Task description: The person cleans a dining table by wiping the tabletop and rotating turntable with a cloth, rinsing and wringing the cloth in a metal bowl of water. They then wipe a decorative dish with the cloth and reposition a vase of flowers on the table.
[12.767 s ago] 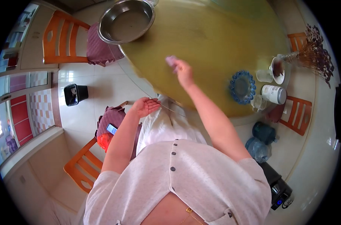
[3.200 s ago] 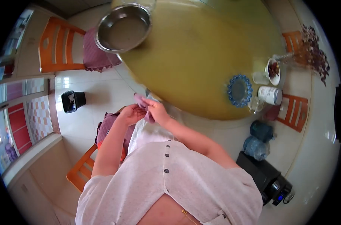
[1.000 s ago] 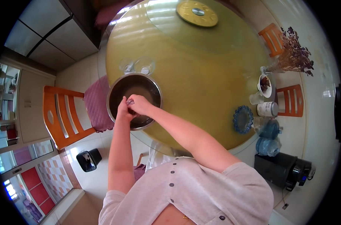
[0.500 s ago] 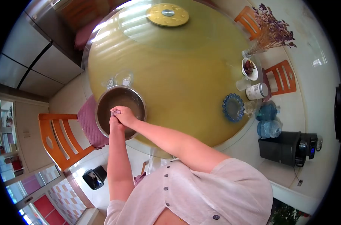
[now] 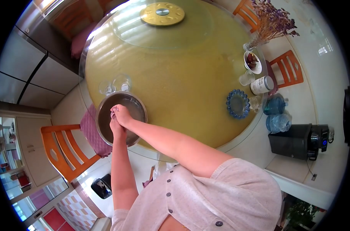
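Above basin, left hand, right hand, gripped cloth

And there dried flowers fanned wide, a blue dish sat near the labelled jar, water bottles rested by the black appliance

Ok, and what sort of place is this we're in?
Probably a dining area in a home: there's a large round table, orange wooden chairs set around it, and dried flowers in a vase near its edge.
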